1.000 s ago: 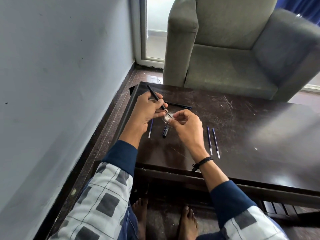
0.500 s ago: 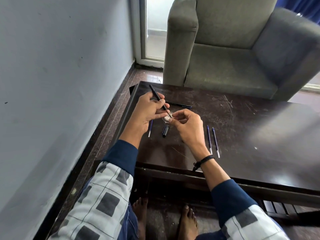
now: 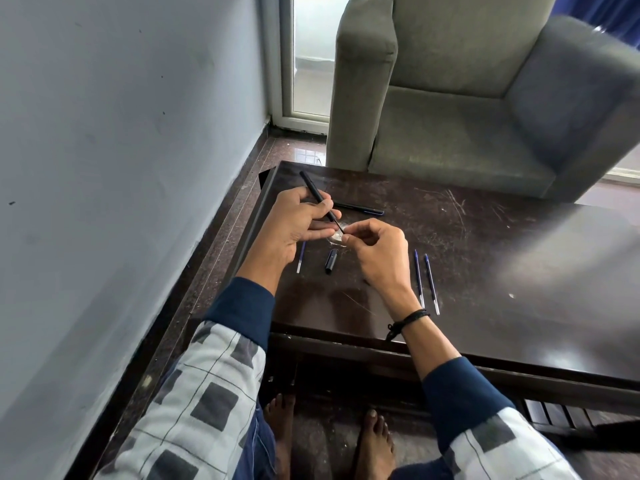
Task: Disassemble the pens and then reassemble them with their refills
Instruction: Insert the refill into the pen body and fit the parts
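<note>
My left hand (image 3: 298, 223) holds a black pen barrel (image 3: 315, 194) that tilts up and away to the left, its tip pointing down to the right. My right hand (image 3: 375, 252) pinches something small at that tip; what it is cannot be made out. On the dark table (image 3: 485, 258) below the hands lie a black pen cap (image 3: 331, 261) and one blue refill (image 3: 301, 258). Two more blue refills (image 3: 425, 282) lie side by side right of my right wrist. A whole black pen (image 3: 360, 208) lies just beyond my left hand.
A grey armchair (image 3: 467, 98) stands behind the table's far edge. A grey wall (image 3: 121, 168) runs close along the left side. My bare feet (image 3: 329, 441) are on the floor under the table's near edge. A pale round spot (image 3: 336, 237) shows beneath my fingers.
Both hands stay together over the same spot. The pen barrel has tilted slightly and my right fingers have shifted at its tip; nothing on the table moved.
</note>
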`<state>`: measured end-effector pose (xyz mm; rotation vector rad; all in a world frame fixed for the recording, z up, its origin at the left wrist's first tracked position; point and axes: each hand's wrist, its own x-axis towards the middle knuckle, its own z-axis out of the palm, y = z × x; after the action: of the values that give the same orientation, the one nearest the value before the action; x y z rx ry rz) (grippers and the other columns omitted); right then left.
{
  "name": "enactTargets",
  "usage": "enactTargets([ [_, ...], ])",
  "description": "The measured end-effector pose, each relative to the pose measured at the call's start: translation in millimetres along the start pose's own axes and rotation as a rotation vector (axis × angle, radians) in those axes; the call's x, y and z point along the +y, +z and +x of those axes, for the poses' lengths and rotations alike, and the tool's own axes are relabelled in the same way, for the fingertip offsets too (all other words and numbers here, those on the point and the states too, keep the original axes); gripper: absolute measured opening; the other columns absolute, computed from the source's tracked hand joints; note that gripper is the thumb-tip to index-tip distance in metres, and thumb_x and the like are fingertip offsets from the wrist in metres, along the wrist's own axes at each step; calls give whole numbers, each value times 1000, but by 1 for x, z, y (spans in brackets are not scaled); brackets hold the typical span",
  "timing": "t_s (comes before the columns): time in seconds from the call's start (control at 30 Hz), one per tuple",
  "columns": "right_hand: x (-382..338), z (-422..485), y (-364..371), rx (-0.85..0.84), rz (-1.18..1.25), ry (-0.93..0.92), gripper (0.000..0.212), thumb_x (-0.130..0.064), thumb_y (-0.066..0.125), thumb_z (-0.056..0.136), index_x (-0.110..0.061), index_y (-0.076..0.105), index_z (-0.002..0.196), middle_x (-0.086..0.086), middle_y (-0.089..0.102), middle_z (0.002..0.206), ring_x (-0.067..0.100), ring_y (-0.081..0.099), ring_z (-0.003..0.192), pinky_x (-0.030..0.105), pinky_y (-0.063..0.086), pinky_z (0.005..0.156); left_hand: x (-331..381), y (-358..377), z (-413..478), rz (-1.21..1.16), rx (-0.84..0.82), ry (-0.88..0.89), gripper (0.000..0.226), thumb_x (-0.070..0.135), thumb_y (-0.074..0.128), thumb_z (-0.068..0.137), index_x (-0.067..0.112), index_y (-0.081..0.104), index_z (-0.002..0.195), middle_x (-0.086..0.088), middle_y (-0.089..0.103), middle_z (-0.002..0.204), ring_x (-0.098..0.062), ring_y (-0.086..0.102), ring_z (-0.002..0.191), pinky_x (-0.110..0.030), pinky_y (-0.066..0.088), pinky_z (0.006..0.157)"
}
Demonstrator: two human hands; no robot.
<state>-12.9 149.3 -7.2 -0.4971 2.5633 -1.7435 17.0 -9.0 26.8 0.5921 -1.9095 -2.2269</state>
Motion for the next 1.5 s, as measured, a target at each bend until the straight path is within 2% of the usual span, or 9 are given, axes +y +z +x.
enactTargets([
  [0.17, -3, 3, -8, -84, 96, 48, 10, -12, 83, 83, -9, 76, 89, -1, 77, 81, -2, 69, 69, 11, 50, 64, 0, 0, 0, -25, 19, 13, 7, 5, 64, 98, 7, 65, 104, -17, 77, 87, -28, 77, 77, -34, 64, 69],
  [0.27, -3, 11, -22, -94, 42, 77, 10, -20, 84, 84, -14, 77, 87, 1, 78, 83, 11, 73, 76, 23, 56, 71, 1, -1, 0, -29, 45, 34, 7, 3, 63, 98, 6, 65, 103, -16, 77, 86, -24, 77, 74, -31, 63, 67],
  [0.37, 5, 20, -41, 3, -239, 112, 6, -25, 81, 84, -25, 76, 82, -8, 76, 80, 13, 72, 82, 30, 54, 72, 2, -3, 0, -37, 55, 39, 7, 3, 63, 98, 6, 64, 104, -16, 76, 87, -22, 76, 72, -29, 62, 65],
  [0.47, 13, 20, -53, -101, -577, 116, 5, -25, 79, 83, -28, 76, 81, -9, 75, 83, 15, 70, 86, 27, 46, 72, 2, -3, 0, -38, 49, 39, 9, 3, 63, 98, 5, 64, 106, -16, 76, 88, -22, 76, 71, -29, 62, 65],
  [0.63, 19, 13, -45, -314, -806, 144, 9, -23, 78, 80, -27, 76, 88, -2, 76, 90, 22, 71, 90, 29, 51, 74, 1, -1, 0, -35, 38, 42, 9, 3, 63, 97, 5, 65, 106, -16, 77, 88, -22, 76, 71, -29, 62, 65],
  [0.8, 23, 7, -30, -369, -901, 122, 8, -23, 75, 84, -28, 71, 88, 3, 71, 94, 29, 68, 98, 30, 37, 75, 0, -1, 0, -27, 40, 37, 8, 3, 63, 98, 6, 65, 105, -16, 77, 88, -24, 77, 73, -30, 62, 65],
  [0.97, 22, 12, -30, -424, -739, 142, 11, -22, 75, 84, -31, 68, 84, -5, 73, 93, 21, 69, 94, 30, 51, 78, 0, -1, 1, -32, 40, 32, 8, 2, 63, 98, 6, 65, 104, -15, 77, 87, -25, 77, 74, -30, 62, 65],
  [1.17, 10, 15, -32, -240, -327, 60, 16, -17, 82, 79, -26, 69, 77, -10, 73, 78, 9, 70, 76, 26, 52, 72, 1, -3, 2, -31, 49, 40, 7, 3, 62, 98, 7, 65, 103, -13, 77, 84, -24, 77, 73, -29, 62, 65],
  [1.5, 4, 10, -29, -220, -263, 3, 9, -19, 81, 82, -24, 74, 83, -11, 73, 74, 2, 67, 69, 26, 54, 72, -1, -1, 2, -11, 45, 48, 7, 4, 62, 98, 8, 65, 103, -14, 78, 87, -24, 77, 76, -30, 62, 65],
])
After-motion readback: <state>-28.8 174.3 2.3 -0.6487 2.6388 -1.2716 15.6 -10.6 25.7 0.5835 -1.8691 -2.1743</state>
